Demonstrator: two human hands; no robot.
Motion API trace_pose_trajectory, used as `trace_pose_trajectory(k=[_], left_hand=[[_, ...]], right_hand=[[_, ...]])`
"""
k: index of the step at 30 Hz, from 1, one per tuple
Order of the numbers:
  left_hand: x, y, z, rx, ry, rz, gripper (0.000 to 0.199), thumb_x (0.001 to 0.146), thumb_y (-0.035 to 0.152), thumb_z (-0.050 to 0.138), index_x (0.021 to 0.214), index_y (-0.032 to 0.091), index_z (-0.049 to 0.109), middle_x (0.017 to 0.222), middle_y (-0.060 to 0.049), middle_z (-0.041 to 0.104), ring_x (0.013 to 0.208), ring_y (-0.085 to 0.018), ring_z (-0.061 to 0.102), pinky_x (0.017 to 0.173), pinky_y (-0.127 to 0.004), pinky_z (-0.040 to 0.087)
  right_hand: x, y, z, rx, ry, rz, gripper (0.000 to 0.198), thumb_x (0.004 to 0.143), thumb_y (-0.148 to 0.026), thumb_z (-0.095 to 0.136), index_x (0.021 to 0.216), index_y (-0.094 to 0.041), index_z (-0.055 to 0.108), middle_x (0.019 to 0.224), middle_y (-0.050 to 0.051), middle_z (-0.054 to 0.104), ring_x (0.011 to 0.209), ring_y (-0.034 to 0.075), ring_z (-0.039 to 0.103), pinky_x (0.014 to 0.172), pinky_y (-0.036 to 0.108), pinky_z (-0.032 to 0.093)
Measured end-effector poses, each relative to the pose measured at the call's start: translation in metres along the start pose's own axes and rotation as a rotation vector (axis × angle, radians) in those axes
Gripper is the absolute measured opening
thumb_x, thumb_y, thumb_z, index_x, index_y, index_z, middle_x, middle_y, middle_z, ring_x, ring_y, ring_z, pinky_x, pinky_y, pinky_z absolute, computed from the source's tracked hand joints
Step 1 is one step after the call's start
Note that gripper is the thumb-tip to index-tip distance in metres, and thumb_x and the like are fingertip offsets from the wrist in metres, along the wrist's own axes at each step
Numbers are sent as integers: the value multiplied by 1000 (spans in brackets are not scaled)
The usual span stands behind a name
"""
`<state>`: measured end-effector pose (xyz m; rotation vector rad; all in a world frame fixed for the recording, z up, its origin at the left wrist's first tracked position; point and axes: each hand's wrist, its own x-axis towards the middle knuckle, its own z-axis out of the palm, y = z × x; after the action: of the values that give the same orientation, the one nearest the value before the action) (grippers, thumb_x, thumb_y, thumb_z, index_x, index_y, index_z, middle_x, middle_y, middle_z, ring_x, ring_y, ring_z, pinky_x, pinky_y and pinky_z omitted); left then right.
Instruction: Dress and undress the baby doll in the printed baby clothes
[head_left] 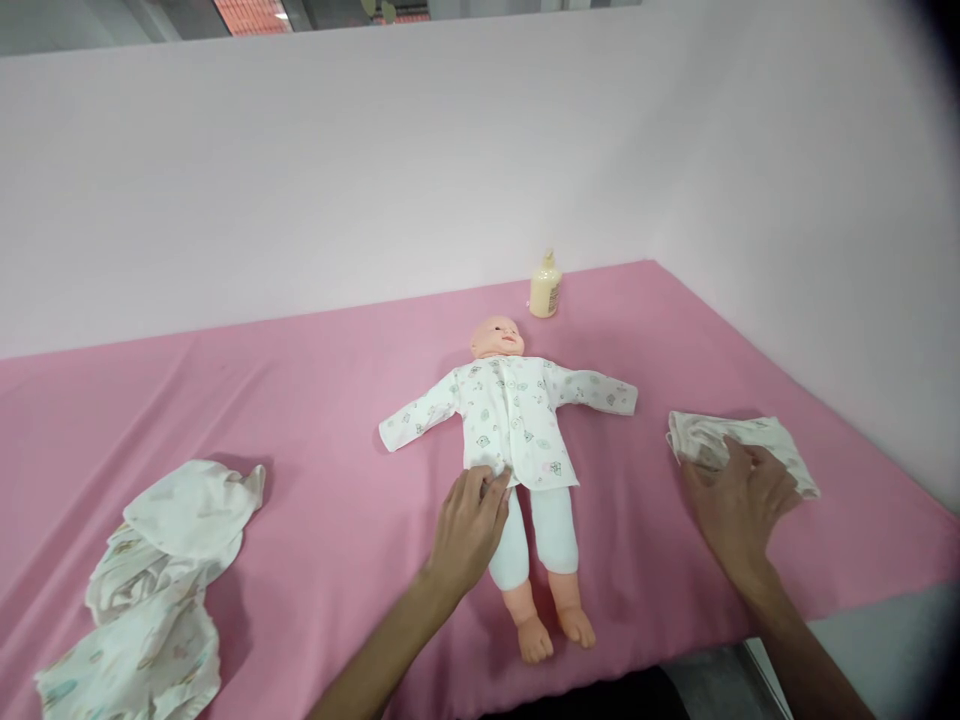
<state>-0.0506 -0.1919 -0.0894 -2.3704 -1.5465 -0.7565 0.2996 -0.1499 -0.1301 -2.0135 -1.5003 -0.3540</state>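
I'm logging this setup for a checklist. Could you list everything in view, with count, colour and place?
Doll: one, pinkish with white legs, lying face-up mid-sheet
Shirt: one, white with small prints, on the doll
Pump bottle: one, pale yellow, upright beyond the doll's head
Folded cloth: one, whitish, right
Crumpled cloth: number of pieces unclear, white, partly printed, left
Sheet: one, pink, beneath these things
Walls: two, whitish, behind and right
Brick-like patches: two, orange-red, top edge
Dark shape: one, black, bottom edge, unidentified
Left hand: one, bare, at the shirt's hem
Right hand: one, bare, at the folded cloth
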Motion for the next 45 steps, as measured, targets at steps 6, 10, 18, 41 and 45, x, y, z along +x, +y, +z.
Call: trace_pose_trajectory(k=[6,10,18,41,45], left_hand=[[0,0,0,-3,4,-5,26,99,14,47,123,15,56,95,-7,56,80,-16,54,65,-27,49],[0,0,0,-14,9,-11,26,99,14,47,123,15,56,95,-8,56,80,-16,54,65,-27,49],[-1,1,0,-13,-1,-15,27,97,14,51,124,15,56,95,-8,56,79,-16,52,65,-27,48],[0,0,-1,-17,15,-14,25,99,15,48,121,15,58,96,-8,56,79,-16,54,65,-27,49],[0,1,-1,-18,18,-16,26,99,15,47,122,15,58,95,-8,56,79,-16,54,64,-27,49]], right_hand=[[1,2,7,-116,-81,-41,63,91,-60,46,132,-13,53,125,22,53,116,39,48,95,55,37],[1,10,11,-173,-119,-103,50,93,-48,47,128,-13,58,118,20,58,107,37,51,89,51,39],[5,13,13,-219,-142,-167,42,95,-40,44,119,-11,62,111,19,61,102,35,52,83,45,38],[52,41,-7,568,-300,478,42,75,-45,72,104,-15,68,92,10,70,76,22,62,69,36,47],[72,40,-14,633,-244,579,41,71,-43,76,99,-14,68,88,10,68,70,19,59,61,33,46]])
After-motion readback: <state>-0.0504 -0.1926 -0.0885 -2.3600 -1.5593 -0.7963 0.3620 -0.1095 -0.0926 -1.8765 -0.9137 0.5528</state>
